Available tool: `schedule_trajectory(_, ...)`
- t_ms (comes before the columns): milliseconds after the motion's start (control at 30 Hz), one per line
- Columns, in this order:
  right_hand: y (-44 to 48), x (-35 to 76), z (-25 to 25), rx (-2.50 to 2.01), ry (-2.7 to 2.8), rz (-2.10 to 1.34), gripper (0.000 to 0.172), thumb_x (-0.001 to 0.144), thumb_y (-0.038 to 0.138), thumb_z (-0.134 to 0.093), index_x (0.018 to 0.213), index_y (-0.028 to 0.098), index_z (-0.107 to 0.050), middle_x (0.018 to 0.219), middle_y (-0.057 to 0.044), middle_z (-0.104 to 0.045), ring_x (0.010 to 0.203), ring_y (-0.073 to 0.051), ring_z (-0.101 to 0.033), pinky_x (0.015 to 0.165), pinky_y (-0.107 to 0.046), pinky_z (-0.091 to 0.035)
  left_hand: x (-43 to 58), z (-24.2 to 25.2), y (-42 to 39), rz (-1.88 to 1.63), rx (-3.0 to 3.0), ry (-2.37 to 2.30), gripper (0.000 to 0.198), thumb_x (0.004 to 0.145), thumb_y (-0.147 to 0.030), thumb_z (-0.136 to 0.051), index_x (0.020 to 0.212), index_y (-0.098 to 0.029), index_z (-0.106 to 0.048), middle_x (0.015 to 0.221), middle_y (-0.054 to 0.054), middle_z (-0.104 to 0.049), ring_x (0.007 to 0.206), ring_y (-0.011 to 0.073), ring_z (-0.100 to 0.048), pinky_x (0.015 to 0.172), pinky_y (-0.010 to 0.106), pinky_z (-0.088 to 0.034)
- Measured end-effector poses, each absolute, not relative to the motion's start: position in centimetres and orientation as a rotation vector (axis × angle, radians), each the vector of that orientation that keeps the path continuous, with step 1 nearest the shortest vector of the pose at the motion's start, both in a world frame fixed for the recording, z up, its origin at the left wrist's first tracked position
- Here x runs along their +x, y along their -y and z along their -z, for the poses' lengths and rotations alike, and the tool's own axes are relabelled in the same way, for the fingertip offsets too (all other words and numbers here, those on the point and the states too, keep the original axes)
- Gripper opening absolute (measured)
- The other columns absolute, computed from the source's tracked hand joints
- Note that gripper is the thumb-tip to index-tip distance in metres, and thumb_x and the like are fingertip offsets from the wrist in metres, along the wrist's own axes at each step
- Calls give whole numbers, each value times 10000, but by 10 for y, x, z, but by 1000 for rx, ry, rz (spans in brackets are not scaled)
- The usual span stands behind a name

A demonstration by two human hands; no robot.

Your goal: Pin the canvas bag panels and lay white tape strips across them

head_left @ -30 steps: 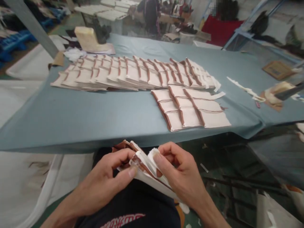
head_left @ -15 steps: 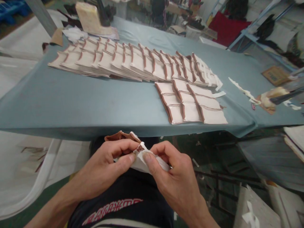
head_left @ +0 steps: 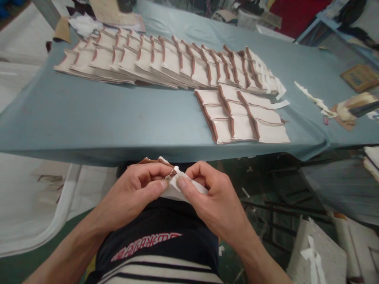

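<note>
Between my two hands, just below the table's front edge, is a piece of white fabric with brown edging [head_left: 174, 194]. My left hand [head_left: 140, 187] pinches its left part, thumb against the bent fingers. My right hand [head_left: 204, 191] grips the white side, thumb pressed on top. The hands nearly meet at a small white and brown corner that pokes up between them. A brown-edged part of the piece shows behind my left fingers; the rest is hidden by my hands.
On the blue-covered table [head_left: 133, 122] lies a long overlapping row of white, brown-edged fabric pieces [head_left: 166, 59]. A few similar pieces [head_left: 242, 114] lie nearer the front. A white tub [head_left: 63, 209] stands at left. A yellowish block-like object [head_left: 359, 106] is at right.
The view has tilted down a little, so the table and its pieces sit higher in the frame. Both hands keep their hold on the fabric, with hardly any change in grip.
</note>
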State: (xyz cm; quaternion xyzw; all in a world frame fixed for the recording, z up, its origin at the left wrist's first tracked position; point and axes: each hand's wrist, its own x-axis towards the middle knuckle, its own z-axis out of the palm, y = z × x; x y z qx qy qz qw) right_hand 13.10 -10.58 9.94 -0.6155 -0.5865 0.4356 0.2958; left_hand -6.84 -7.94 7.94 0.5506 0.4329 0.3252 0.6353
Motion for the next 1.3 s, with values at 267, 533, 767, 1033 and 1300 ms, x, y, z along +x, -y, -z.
schedule_trajectory(267, 103, 133, -93, -1669, 1546, -1205, 250, 919, 434, -682, 765, 250, -611, 560, 65, -588, 484, -115, -487, 485, -237, -289, -68, -72, 84, -719, 1168, -1017, 208, 903, -276, -714, 987, -208, -891, 952, 24, -819, 801, 169, -685, 690, 209, -519)
schedule_trajectory(533, 103, 134, -92, -1704, 1653, -1036, 225, 915, 395, -686, 760, 267, -586, 542, 72, -568, 461, -126, -452, 515, -254, -270, -69, -66, 84, -646, 1088, -999, 233, 903, -378, -779, 1046, -213, -859, 1007, 30, -816, 870, 199, -721, 760, 237, -551)
schedule_trajectory(767, 103, 129, -84, -1762, 1694, -881, 239, 928, 411, -677, 766, 267, -577, 582, 47, -623, 503, -152, -555, 560, -264, -292, -53, -67, 85, -728, 1210, -1210, 275, 874, -444, -742, 892, -178, -810, 813, 19, -765, 824, 207, -672, 772, 279, -506)
schedule_trajectory(1033, 107, 128, -78, -1722, 1682, -962, 291, 978, 464, -610, 772, 260, -579, 553, 56, -573, 454, -135, -469, 548, -268, -302, -43, -77, 96, -732, 1288, -1363, 270, 865, -422, -674, 893, -178, -787, 677, -26, -660, 620, 156, -600, 656, 263, -509)
schedule_trajectory(1300, 104, 127, -85, -1818, 1734, -934, 281, 968, 476, -579, 794, 257, -563, 613, 27, -632, 524, -160, -560, 594, -287, -304, -36, -81, 101, -879, 1603, -1452, 197, 862, -286, -600, 822, -224, -782, 765, -18, -812, 663, 169, -728, 685, 237, -594)
